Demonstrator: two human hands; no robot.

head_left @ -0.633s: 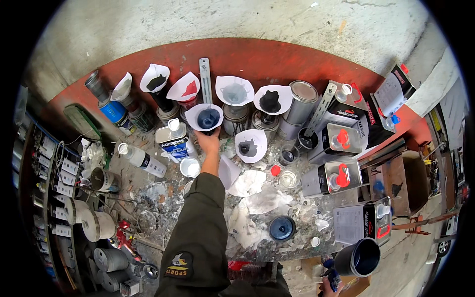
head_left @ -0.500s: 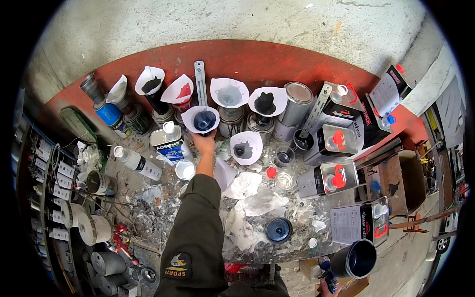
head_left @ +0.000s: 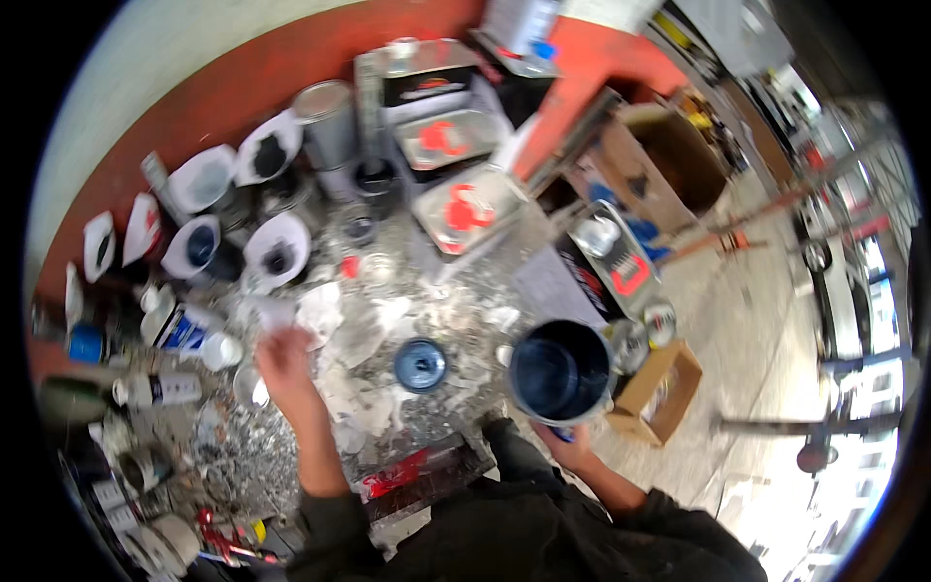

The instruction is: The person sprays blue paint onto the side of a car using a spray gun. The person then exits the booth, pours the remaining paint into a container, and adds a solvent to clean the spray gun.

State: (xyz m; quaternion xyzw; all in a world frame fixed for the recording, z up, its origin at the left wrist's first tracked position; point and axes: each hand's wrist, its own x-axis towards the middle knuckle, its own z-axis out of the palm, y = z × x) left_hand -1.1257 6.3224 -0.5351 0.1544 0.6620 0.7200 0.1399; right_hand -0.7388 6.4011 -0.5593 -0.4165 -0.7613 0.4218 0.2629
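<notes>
My right hand [head_left: 570, 448] is closed round the lower part of a spray gun with a large open cup [head_left: 562, 371]. The cup is coated dark blue inside, and only a little blue of the gun below shows. My left hand [head_left: 286, 357] is over the bench near crumpled white paper [head_left: 320, 315], its fingers smeared by motion. Farther off, a paper strainer with dark blue liquid [head_left: 201, 246] rests on a dark container. Another paper strainer with a dark stain [head_left: 277, 254] is beside it. A round blue-stained lid [head_left: 420, 366] lies on the bench between my hands.
More stained strainers [head_left: 270, 158] line the wall side. Metal cans with red caps [head_left: 467, 209] stand at the far middle. A white bottle [head_left: 160, 389] lies at left. A cardboard box [head_left: 659, 393] is right of the cup. The bench is paint-spattered.
My left hand has let go of the container with the blue-filled strainer and drawn back nearer. The spray gun and its cup have come up into fuller view. The whole view has swung right.
</notes>
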